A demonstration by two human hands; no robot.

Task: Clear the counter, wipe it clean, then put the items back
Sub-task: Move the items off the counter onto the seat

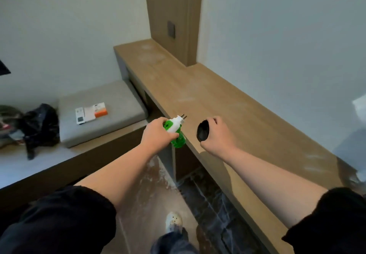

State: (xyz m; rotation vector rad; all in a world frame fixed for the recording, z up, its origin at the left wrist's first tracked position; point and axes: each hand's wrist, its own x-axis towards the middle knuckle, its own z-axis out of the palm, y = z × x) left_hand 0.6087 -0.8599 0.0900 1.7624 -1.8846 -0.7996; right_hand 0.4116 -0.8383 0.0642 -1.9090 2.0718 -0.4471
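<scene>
My left hand (156, 132) grips the green-and-white plug-in bottle (175, 127), tilted, prongs upward, at the edge of the wooden counter (227, 103) — pale smears on it. My right hand (217, 132) holds a black oval thing (203, 131) above it.

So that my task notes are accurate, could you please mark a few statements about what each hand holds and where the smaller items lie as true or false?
1. The left hand grips a green-and-white plug-in mosquito vaporizer. True.
2. The right hand holds nothing. False: it holds a black oval object.
3. The white remote lies on the wooden counter. False: it lies on the grey cushion.
4. The orange-and-white box lies on that same cushion. True.
</scene>
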